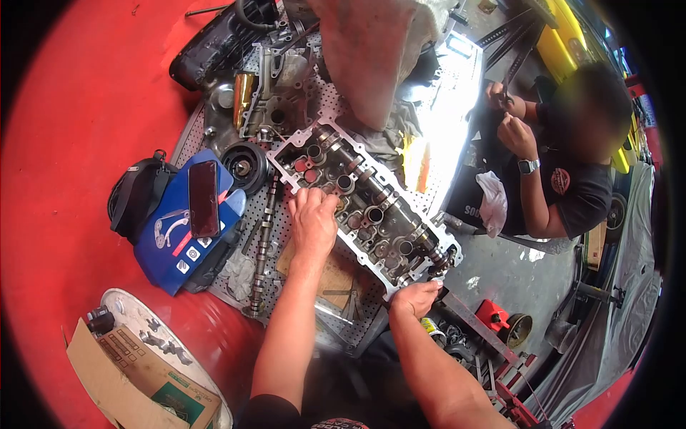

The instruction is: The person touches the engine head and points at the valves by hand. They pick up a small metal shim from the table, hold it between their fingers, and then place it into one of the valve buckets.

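Observation:
An engine cylinder head [391,223] lies at a slant in front of me, one camshaft [361,170] still seated along its far side. My left hand [314,220] reaches over its near edge with the fingers bent together among the valve bores; the fingertips and whatever they hold are hidden. At the lower right corner, my right hand [416,297] is closed around the edge of the head. A second camshaft [265,243] rests on the perforated metal bench [336,325], left of my left forearm.
Engine covers [275,86] and a black pulley [245,167] sit at the upper left. A phone [204,199] lies on a blue box [168,247]. An open carton [136,379] stands lower left. Another person [572,157] works with both hands at the right.

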`<state>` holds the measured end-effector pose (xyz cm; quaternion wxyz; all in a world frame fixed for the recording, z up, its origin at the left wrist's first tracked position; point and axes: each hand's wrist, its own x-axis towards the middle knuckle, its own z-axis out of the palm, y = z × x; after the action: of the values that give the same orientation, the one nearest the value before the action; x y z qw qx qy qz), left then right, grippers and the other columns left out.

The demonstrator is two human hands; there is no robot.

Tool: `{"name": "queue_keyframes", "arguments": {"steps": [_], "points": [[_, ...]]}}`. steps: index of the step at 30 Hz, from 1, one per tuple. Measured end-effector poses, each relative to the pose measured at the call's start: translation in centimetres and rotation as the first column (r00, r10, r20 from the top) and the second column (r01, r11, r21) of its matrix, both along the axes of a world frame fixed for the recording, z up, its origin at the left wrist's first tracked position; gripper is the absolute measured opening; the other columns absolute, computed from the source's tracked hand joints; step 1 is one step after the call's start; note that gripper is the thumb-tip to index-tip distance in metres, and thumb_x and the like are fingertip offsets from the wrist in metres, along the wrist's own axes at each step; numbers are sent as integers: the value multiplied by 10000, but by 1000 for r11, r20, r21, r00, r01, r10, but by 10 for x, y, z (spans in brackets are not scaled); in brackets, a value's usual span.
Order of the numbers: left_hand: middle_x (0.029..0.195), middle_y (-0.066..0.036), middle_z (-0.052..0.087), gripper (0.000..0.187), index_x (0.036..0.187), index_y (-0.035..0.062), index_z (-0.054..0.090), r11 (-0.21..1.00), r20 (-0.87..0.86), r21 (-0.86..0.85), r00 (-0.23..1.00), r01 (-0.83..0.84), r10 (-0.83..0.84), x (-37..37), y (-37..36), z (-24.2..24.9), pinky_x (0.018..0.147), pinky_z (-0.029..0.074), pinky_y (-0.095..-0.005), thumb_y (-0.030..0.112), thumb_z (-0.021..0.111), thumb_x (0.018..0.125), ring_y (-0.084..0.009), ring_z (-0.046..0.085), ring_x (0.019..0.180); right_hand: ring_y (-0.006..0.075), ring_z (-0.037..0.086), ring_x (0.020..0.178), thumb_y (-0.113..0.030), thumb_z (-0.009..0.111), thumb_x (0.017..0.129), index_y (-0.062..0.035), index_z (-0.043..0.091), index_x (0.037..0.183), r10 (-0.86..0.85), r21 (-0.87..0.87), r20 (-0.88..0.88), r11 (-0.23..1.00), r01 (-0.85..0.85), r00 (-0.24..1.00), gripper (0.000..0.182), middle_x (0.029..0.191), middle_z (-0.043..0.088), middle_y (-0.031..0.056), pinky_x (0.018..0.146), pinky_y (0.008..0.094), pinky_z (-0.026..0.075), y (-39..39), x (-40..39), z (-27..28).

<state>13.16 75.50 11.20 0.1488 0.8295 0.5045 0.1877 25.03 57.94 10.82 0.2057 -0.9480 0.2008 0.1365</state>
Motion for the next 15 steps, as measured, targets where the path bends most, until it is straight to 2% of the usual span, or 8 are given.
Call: {"name": "queue_keyframes", "arguments": {"steps": [1,6,15], "points": [[891,-45,583,138,860,124,699,999,-60,-1,997,38,-38,0,3,1,826,390,-400,50,645,757,-257,514,943,484,540,1090,-531,148,992,-22,558,1223,-15,-2,-17,1000,15,1000,693,1167,604,280,949,525,399,1,0,2],[865,-43,561,163,857,132,704,994,-126,46,988,96,-89,2,7,6,826,382,-405,45,598,770,-253,508,917,483,548,1079,-536,148,991,-36,562,1223,1,-1,-6,1000,-1,1000,690,1157,610,278,942,525,406,-2,0,-3],[855,-40,548,226,907,156,728,984,-60,72,985,163,-159,1,10,-3,861,381,-407,33,627,746,-248,507,923,481,557,1065,-540,156,991,-37,571,1204,-10,-6,-5,1000,10,1000,686,1131,623,272,932,520,415,-1,1,-2]]}}
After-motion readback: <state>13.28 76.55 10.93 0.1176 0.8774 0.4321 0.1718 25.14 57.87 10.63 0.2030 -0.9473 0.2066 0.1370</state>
